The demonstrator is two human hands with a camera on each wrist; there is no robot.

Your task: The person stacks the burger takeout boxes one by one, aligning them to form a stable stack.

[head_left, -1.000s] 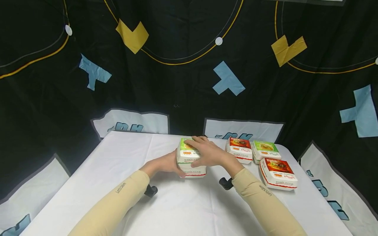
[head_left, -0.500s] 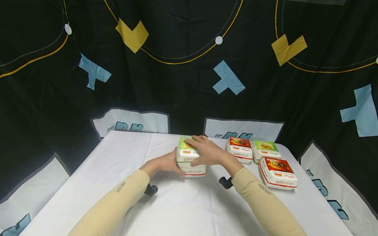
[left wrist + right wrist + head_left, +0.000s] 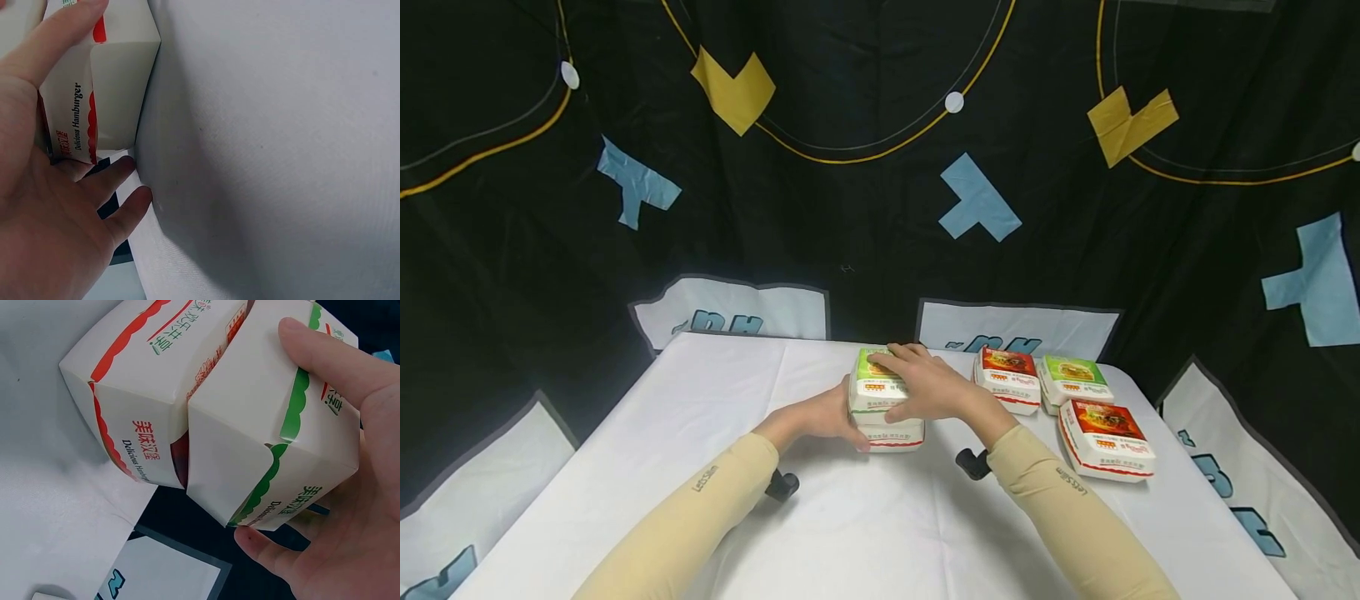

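Two paper hamburger boxes stand stacked near the middle of the white table point(image 3: 827, 533). The upper one is a green-trimmed hamburger box point(image 3: 880, 390); beneath it is a red-trimmed hamburger box point(image 3: 891, 437). My left hand point(image 3: 829, 414) grips the red-trimmed box from its left side, thumb across the front. In the left wrist view, its thumb lies over the red band and the other fingers pass behind the box. My right hand point(image 3: 932, 387) holds the green-trimmed box from the right, fingers over its lid. The right wrist view shows the green-trimmed box point(image 3: 250, 419) resting against the red-trimmed box point(image 3: 137, 387).
To the right lie a box with a red lid point(image 3: 1007, 382), a box with a green lid point(image 3: 1077, 383) and, nearer, another red-lidded box point(image 3: 1107, 442). A black curtain point(image 3: 850, 242) with taped paper shapes hangs behind the table.
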